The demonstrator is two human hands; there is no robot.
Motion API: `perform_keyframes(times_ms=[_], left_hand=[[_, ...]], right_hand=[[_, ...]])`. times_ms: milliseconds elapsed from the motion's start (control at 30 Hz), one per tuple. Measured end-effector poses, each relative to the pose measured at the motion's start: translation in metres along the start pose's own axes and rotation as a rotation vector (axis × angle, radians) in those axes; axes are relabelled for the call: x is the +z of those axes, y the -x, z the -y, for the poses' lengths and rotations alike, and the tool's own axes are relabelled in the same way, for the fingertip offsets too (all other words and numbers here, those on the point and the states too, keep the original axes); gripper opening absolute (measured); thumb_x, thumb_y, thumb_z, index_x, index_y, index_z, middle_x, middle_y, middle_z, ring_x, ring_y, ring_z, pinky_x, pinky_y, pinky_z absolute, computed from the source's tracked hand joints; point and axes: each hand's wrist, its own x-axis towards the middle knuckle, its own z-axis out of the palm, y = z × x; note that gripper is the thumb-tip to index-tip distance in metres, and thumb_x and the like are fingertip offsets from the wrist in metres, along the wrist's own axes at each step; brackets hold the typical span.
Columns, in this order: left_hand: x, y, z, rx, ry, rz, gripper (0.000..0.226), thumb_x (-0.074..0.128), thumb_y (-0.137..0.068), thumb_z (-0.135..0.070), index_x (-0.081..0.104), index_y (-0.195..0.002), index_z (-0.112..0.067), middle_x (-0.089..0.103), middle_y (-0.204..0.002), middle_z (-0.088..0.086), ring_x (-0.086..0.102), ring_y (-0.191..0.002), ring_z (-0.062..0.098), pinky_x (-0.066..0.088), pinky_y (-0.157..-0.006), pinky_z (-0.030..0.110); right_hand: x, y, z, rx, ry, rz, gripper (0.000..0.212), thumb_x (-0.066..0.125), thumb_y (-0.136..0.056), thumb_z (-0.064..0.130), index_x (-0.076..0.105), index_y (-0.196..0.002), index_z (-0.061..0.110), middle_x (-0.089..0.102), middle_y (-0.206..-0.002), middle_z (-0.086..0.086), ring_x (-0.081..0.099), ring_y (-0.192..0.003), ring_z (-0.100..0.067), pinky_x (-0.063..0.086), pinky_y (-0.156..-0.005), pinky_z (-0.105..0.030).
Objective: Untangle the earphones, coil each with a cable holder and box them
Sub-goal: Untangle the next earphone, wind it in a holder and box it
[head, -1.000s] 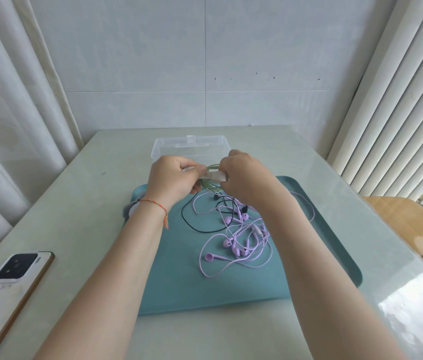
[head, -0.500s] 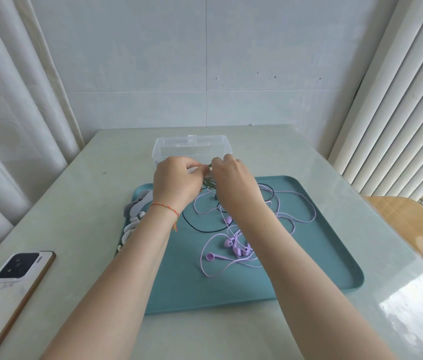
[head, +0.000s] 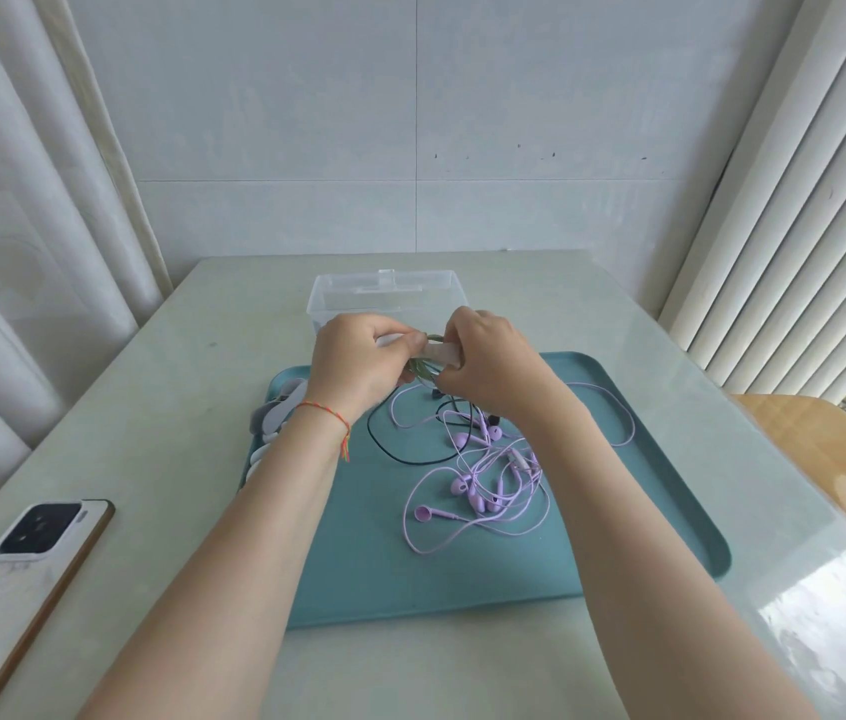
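Observation:
Above the back of the teal tray (head: 618, 553) my left hand (head: 358, 366) and my right hand (head: 488, 361) meet. Between them they pinch a coiled green earphone cable (head: 421, 370) and a pale cable holder strap (head: 442, 352) that lies across it. A tangle of purple earphones (head: 488, 485) lies in the middle of the tray, with a black cable (head: 384, 449) looping through it. The clear plastic box (head: 387, 296) stands open just behind my hands.
Several more pale cable holders (head: 275, 415) lie along the tray's left edge. A phone (head: 20, 574) rests face down at the table's near left. A wooden surface (head: 826, 449) sits to the right beyond the table edge. Curtains hang on both sides.
My hands have stayed together at the back of the tray. The right hand has shifted slightly and the pale strap now shows across the green coil.

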Motion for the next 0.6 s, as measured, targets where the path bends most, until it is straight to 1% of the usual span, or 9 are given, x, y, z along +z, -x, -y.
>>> perform_keyframes(times_ms=[67,133,200,300,400,500,600], left_hand=[[-0.0003,0.0003,0.0009,0.009,0.005,0.031,0.026,0.072,-0.083,-0.017,0.07,-0.064,-0.034,0.07,-0.06,-0.01,0.07,-0.058,0.018,0.06,-0.071,0.043],[-0.0018,0.0003,0.0012,0.026,0.007,0.057,0.021,0.072,-0.084,-0.018,0.073,-0.068,-0.032,0.07,-0.064,-0.01,0.07,-0.065,0.02,0.059,-0.074,0.044],[-0.0032,0.0013,-0.0005,0.023,0.022,0.077,0.018,0.072,-0.085,-0.018,0.073,-0.071,-0.03,0.07,-0.063,-0.009,0.071,-0.067,0.022,0.059,-0.075,0.045],[-0.005,0.0033,-0.0036,0.002,0.055,0.101,0.017,0.071,-0.086,-0.016,0.073,-0.072,-0.027,0.07,-0.062,-0.003,0.07,-0.061,0.023,0.06,-0.071,0.043],[-0.0058,0.0043,-0.0037,-0.009,0.075,0.113,0.019,0.071,-0.087,-0.015,0.072,-0.072,-0.026,0.069,-0.058,-0.002,0.069,-0.057,0.019,0.061,-0.068,0.039],[-0.0059,0.0043,-0.004,-0.016,0.092,0.101,0.02,0.07,-0.087,-0.015,0.071,-0.072,-0.027,0.07,-0.06,0.0,0.069,-0.059,0.021,0.061,-0.066,0.035],[-0.0062,0.0029,-0.0045,-0.035,0.127,0.09,0.022,0.07,-0.088,-0.014,0.068,-0.071,-0.028,0.069,-0.06,0.001,0.068,-0.058,0.021,0.06,-0.064,0.031]], right_hand=[[-0.0017,0.0013,-0.0024,0.002,-0.007,0.031,0.027,0.064,-0.078,0.021,0.051,-0.097,0.007,0.053,-0.09,-0.006,0.047,-0.076,-0.023,0.029,-0.053,-0.027],[-0.0028,0.0017,-0.0035,0.001,-0.007,0.055,0.027,0.064,-0.08,0.025,0.049,-0.095,0.009,0.052,-0.089,-0.005,0.047,-0.077,-0.024,0.028,-0.051,-0.024],[-0.0039,0.0016,-0.0042,-0.003,-0.015,0.063,0.026,0.063,-0.081,0.028,0.047,-0.091,0.011,0.053,-0.087,-0.004,0.048,-0.076,-0.024,0.029,-0.051,-0.023],[-0.0047,0.0027,-0.004,-0.016,-0.005,0.059,0.027,0.062,-0.083,0.03,0.046,-0.092,0.01,0.054,-0.087,-0.006,0.048,-0.075,-0.025,0.028,-0.05,-0.023],[-0.0018,0.0029,-0.0033,-0.031,0.027,0.051,0.028,0.061,-0.085,0.029,0.047,-0.097,0.008,0.056,-0.09,-0.01,0.052,-0.078,-0.029,0.03,-0.054,-0.032],[0.0004,0.0027,-0.0033,-0.031,0.02,0.051,0.026,0.061,-0.084,0.027,0.045,-0.097,0.012,0.055,-0.092,-0.01,0.053,-0.077,-0.031,0.032,-0.056,-0.032],[-0.0047,0.0049,-0.0039,-0.001,-0.032,0.025,0.025,0.062,-0.082,0.031,0.045,-0.094,0.018,0.049,-0.087,-0.006,0.05,-0.071,-0.027,0.034,-0.053,-0.03]])
